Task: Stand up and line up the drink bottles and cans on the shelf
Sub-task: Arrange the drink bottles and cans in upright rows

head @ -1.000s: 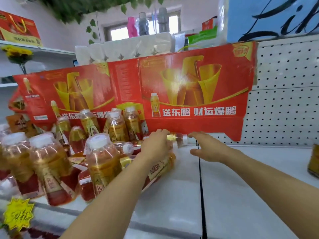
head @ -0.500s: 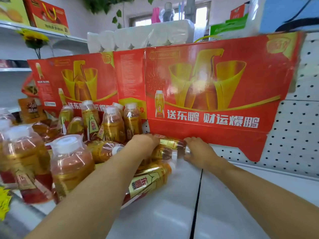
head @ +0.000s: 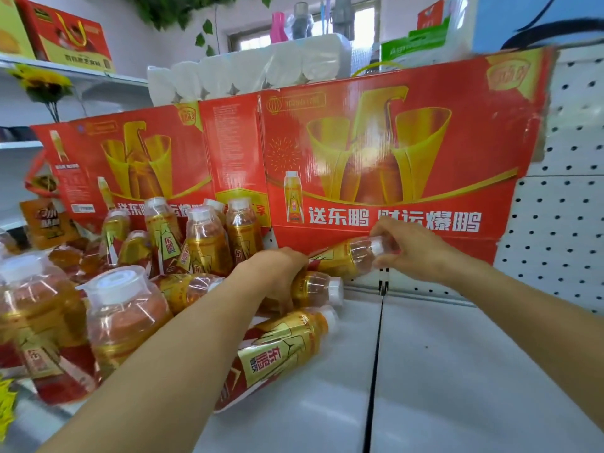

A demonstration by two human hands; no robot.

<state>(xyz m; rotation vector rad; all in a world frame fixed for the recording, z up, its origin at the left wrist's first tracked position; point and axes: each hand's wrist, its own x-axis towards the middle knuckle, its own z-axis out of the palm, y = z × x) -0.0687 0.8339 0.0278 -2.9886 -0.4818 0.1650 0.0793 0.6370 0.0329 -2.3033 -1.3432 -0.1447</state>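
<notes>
White shelf (head: 457,371) | tilted golden bottle (head: 343,258), white-capped | both hands gripping

free: shelf (head: 457,371) right half | blocked: bottles (head: 202,243) left, cardboard (head: 408,152) behind

What we see behind the drinks
We see red cardboard cartons (head: 392,152) against white pegboard (head: 562,223), paper rolls (head: 248,73) above, a sunflower (head: 42,85) at left.

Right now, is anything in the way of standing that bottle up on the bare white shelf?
Nothing visible. The right hand and left hand hold the tilted bottle; the white shelf beside it looks free.
</notes>
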